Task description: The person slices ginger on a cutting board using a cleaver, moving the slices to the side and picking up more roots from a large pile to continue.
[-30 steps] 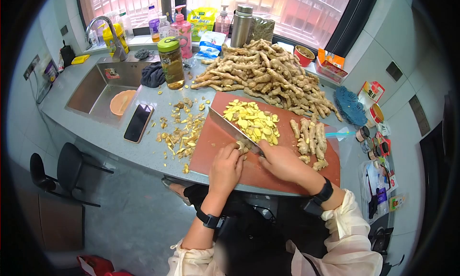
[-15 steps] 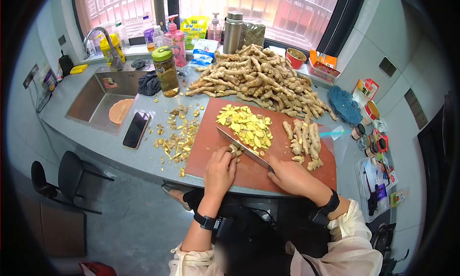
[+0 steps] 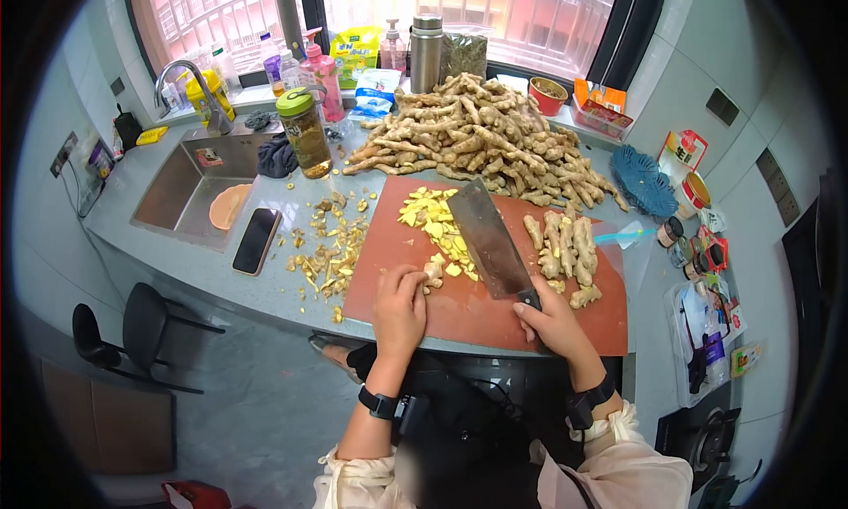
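Note:
My right hand is wrapped round the dark handle of a cleaver. The broad blade is turned flat toward me over the red-brown cutting board and hides part of the yellow ginger slices. To the left, my left hand rests on the board with curled fingers holding a knobbly piece of ginger, its cut face showing. Several whole ginger roots lie in a row on the board's right side, just beyond the cleaver handle.
A large heap of ginger roots covers the counter behind the board. Peelings are scattered left of it, near a phone, a green-lidded jar and the sink. Small jars stand at right.
My right hand has drawn the cleaver away from the ginger piece, rightward, and turned its blade from edge-on to flat. My left hand keeps its place at the ginger.

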`<state>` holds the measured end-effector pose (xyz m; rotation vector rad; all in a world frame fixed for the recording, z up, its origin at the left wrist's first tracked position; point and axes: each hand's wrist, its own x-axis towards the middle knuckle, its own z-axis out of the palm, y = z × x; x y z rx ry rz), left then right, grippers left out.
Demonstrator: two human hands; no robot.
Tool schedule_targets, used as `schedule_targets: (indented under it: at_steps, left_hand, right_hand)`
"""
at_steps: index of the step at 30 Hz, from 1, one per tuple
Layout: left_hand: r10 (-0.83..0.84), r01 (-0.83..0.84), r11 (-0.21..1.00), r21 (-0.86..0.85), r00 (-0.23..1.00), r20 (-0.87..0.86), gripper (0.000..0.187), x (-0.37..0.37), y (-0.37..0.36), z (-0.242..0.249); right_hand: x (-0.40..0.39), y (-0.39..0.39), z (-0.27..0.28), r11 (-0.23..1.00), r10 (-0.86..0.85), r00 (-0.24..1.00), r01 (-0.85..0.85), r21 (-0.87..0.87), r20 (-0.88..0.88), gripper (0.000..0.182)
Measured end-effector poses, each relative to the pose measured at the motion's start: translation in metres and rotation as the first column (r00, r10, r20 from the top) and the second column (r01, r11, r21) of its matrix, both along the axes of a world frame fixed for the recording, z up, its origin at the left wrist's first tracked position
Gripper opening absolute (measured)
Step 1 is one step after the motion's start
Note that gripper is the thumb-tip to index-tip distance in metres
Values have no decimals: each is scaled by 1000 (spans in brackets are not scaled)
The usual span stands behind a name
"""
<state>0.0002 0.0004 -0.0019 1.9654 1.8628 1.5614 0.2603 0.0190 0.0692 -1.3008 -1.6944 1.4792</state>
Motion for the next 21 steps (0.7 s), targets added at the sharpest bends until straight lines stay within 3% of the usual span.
schedule_targets:
  at_steps: [6,8,11,21]
  left_hand:
    - [118,-119,993,4,985,124,11,0,1,2]
    - [116,-100,992,-83,969,220,11,0,-1,3]
    - [101,-90,991,-99,989,112,12,-4,0,0]
    - [144,-136,985,-106,986,81,17,-2,0,3]
  right_hand:
    - [9,-9,-42,995,-63,973,44,-91,-222,37]
    - [9,-10,-45,996,-75,961,58,-71,-267,34]
    - [10,-13,-45,994,-102,952,89,-56,-288,33]
    - [9,-13,-45,997,-78,949,83,4,-307,27]
